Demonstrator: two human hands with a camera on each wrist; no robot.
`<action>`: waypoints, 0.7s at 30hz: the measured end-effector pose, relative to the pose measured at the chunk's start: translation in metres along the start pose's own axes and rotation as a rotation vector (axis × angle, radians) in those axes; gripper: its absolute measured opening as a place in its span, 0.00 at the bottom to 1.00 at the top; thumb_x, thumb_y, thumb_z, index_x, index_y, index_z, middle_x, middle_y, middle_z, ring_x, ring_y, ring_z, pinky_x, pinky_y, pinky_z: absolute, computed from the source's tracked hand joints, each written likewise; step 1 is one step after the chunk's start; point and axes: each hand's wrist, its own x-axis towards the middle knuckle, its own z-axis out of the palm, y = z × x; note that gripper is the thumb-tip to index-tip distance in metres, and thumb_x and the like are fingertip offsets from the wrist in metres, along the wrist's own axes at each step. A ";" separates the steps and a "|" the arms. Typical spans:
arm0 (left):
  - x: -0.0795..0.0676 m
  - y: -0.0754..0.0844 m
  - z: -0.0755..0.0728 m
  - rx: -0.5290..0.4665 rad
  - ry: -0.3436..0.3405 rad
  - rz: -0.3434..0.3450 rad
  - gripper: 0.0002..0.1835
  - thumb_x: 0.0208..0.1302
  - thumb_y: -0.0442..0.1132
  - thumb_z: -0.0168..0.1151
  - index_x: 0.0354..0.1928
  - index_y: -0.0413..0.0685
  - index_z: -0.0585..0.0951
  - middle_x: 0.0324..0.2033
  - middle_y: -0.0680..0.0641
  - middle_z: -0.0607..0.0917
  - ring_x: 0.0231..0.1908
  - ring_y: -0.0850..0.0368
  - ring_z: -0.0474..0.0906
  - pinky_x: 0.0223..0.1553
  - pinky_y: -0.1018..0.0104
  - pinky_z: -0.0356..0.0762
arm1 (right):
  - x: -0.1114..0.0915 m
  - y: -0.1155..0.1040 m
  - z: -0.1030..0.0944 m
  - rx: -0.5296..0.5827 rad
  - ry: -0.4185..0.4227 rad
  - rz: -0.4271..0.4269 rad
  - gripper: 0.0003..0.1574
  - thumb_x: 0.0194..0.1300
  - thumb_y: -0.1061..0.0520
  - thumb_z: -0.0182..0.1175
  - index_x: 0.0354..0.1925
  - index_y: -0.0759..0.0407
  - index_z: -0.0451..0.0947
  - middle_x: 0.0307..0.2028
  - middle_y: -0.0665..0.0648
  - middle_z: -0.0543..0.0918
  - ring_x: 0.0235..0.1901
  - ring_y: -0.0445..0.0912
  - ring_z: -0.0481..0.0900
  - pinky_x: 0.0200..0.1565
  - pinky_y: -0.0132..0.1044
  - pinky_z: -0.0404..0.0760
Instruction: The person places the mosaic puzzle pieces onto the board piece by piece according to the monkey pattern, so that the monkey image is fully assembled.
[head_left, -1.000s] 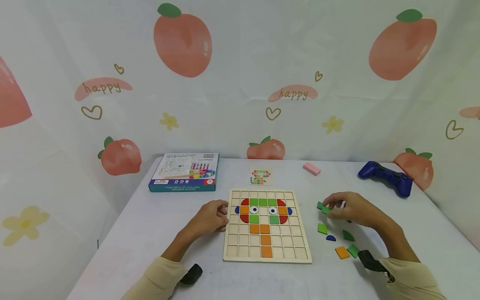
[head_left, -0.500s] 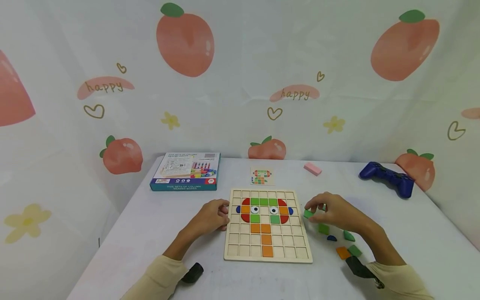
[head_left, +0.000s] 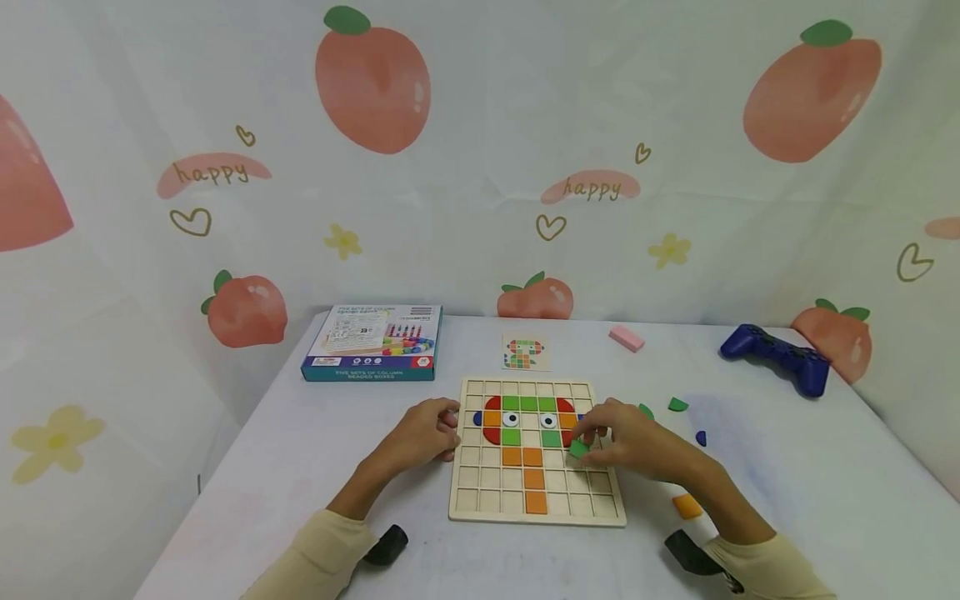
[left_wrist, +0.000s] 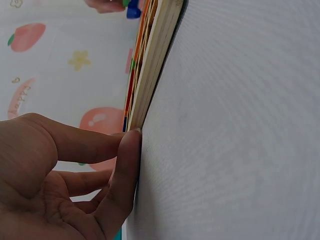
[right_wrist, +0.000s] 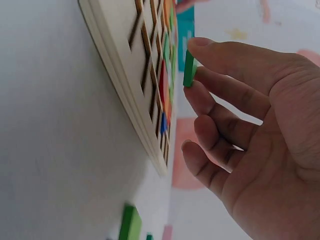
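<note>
A light wooden grid board (head_left: 487,503) lies on the table with several coloured pieces set in its cells, among them two round eye pieces and a column of orange squares. My left hand (head_left: 426,432) pinches the board's left edge between thumb and finger, as the left wrist view shows at the board's side (left_wrist: 151,75). With thumb and fingertips my right hand (head_left: 637,440) pinches a green square tile (right_wrist: 188,69) over the right part of the board. The hand covers some right-hand cells and part of a red piece.
Right of the board lie an orange square (head_left: 686,506), a green quarter-round piece (head_left: 678,404) and a small blue half-round (head_left: 701,438). Behind it are a picture card (head_left: 526,352), a pink block (head_left: 626,337), a boxed game (head_left: 370,344) and a blue game controller (head_left: 776,358).
My right hand has moved left with the green square tile, from the loose pieces to over the board. The left hand has stayed at the board's left edge.
</note>
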 end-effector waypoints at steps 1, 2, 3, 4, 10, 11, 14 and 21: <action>0.000 0.000 0.000 0.001 0.000 0.000 0.29 0.66 0.29 0.67 0.69 0.32 0.76 0.44 0.44 0.79 0.40 0.54 0.79 0.38 0.68 0.88 | 0.001 -0.001 0.002 0.000 -0.004 -0.011 0.13 0.63 0.50 0.76 0.47 0.47 0.89 0.40 0.45 0.82 0.46 0.47 0.74 0.44 0.36 0.78; 0.000 0.000 0.000 0.001 0.000 0.001 0.29 0.66 0.29 0.67 0.69 0.32 0.76 0.44 0.44 0.80 0.40 0.54 0.79 0.38 0.68 0.87 | 0.001 -0.002 0.004 -0.004 -0.007 -0.025 0.13 0.64 0.49 0.75 0.46 0.47 0.89 0.41 0.44 0.82 0.46 0.47 0.75 0.46 0.36 0.79; 0.000 0.000 0.000 0.001 -0.001 0.002 0.28 0.66 0.29 0.67 0.69 0.32 0.76 0.44 0.44 0.80 0.40 0.54 0.79 0.38 0.68 0.87 | 0.002 -0.003 0.006 -0.012 -0.011 -0.039 0.13 0.64 0.49 0.75 0.47 0.47 0.89 0.41 0.43 0.82 0.47 0.46 0.75 0.47 0.36 0.80; 0.000 0.000 0.000 0.001 -0.003 0.006 0.28 0.66 0.29 0.67 0.69 0.32 0.76 0.44 0.44 0.80 0.39 0.54 0.79 0.37 0.68 0.87 | 0.003 -0.003 0.008 -0.015 -0.014 -0.055 0.13 0.64 0.49 0.75 0.46 0.47 0.89 0.41 0.42 0.83 0.47 0.46 0.75 0.48 0.36 0.80; -0.001 0.001 0.000 -0.016 -0.012 0.006 0.29 0.66 0.28 0.67 0.69 0.32 0.76 0.44 0.44 0.80 0.39 0.55 0.79 0.36 0.68 0.87 | 0.007 -0.010 0.020 -0.039 -0.041 -0.096 0.13 0.63 0.50 0.75 0.47 0.46 0.89 0.41 0.40 0.83 0.48 0.43 0.75 0.49 0.36 0.81; -0.001 0.001 0.000 -0.017 -0.012 0.002 0.29 0.66 0.28 0.67 0.69 0.32 0.76 0.44 0.44 0.80 0.39 0.54 0.79 0.37 0.68 0.87 | 0.008 -0.012 0.021 -0.044 -0.044 -0.096 0.12 0.63 0.50 0.76 0.46 0.45 0.89 0.41 0.40 0.83 0.48 0.43 0.74 0.49 0.36 0.81; 0.000 0.000 0.000 -0.011 -0.012 0.002 0.29 0.66 0.28 0.67 0.69 0.31 0.75 0.44 0.44 0.79 0.39 0.54 0.79 0.37 0.68 0.88 | 0.009 -0.019 0.026 -0.055 -0.052 -0.102 0.12 0.62 0.49 0.76 0.45 0.43 0.89 0.42 0.39 0.82 0.49 0.43 0.74 0.52 0.40 0.81; 0.001 0.000 0.000 -0.022 -0.009 -0.014 0.29 0.66 0.28 0.67 0.69 0.32 0.75 0.43 0.44 0.79 0.39 0.54 0.79 0.38 0.67 0.88 | 0.014 -0.031 0.034 -0.062 -0.095 -0.166 0.12 0.63 0.48 0.76 0.46 0.42 0.90 0.43 0.36 0.83 0.49 0.41 0.74 0.55 0.42 0.79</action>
